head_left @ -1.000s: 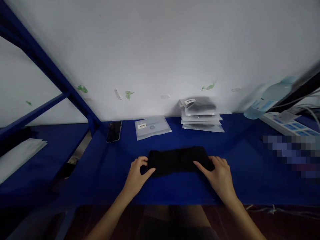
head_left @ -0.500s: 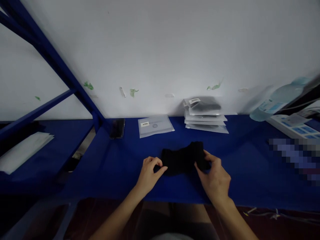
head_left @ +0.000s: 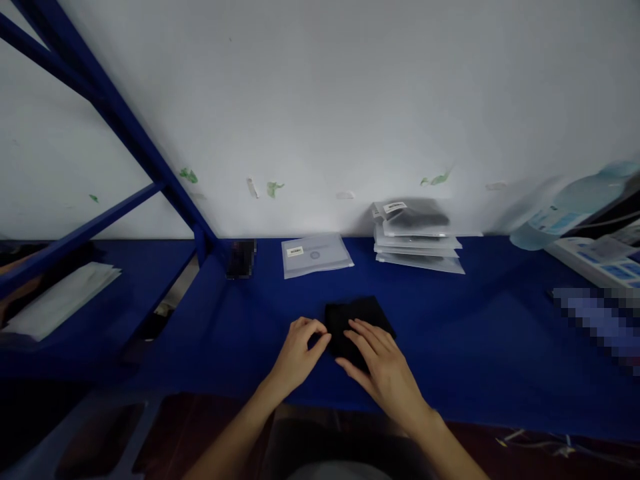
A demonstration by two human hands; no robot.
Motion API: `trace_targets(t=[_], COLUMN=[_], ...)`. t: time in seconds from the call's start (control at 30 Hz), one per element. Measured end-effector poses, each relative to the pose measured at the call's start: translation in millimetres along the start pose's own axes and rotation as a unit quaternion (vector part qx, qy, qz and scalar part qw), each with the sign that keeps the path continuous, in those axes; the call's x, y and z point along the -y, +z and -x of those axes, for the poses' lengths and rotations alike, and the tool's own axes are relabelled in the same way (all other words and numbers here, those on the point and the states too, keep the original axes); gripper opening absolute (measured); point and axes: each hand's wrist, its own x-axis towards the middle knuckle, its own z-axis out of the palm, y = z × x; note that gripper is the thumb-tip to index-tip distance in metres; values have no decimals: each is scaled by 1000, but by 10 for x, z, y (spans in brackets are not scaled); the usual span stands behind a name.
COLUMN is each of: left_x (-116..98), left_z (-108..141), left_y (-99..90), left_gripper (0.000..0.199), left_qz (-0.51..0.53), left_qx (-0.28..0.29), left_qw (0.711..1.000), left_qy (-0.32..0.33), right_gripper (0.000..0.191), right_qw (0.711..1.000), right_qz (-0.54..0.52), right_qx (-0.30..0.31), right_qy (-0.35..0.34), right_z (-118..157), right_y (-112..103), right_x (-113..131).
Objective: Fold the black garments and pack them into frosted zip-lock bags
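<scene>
A black folded cloth lies in a compact shape on the blue table, near its front edge. At its left edge, my left hand pinches the fabric between thumb and forefinger. My right hand rests palm down over the cloth's right part, fingers stretched out and thumb apart. This hand hides much of the cloth's near right side. Behind the cloth lies a flat translucent zip bag with a white label. A stack of similar bags, with dark contents in the top one, stands against the wall.
A dark phone-like object lies at the back left. Blue frame bars rise on the left, with white packets beyond them. To the right are a large clear bottle and a white item with blue patches.
The cloth's right part has been folded over to the left, making it shorter. My right hand has moved left, from gripping its right end to lying flat on top.
</scene>
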Motion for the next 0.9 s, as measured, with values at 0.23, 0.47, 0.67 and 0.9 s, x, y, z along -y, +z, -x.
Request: trace_targets(t=[0.23, 0.47, 0.67, 0.9], left_x=[364, 530, 521, 553], left_z=[-649, -1455, -1625, -1607], left_y=[-608, -680, -631, -630], left_gripper=[11, 16, 13, 10], left_qz=[-100, -87, -79, -93], left_qx=[-74, 12, 68, 63], left_qw=[992, 994, 991, 988], left_qy=[32, 59, 81, 104], right_gripper=[32, 27, 27, 33], right_qw=[991, 952, 944, 944], right_qz=[-43, -19, -53, -43], right_qx=[-81, -108, -74, -63], right_qy=[101, 286, 317, 320], right_z=[146, 381, 401, 419], right_y=[-145, -188, -147, -130], right_x=[-95, -288, -322, -337])
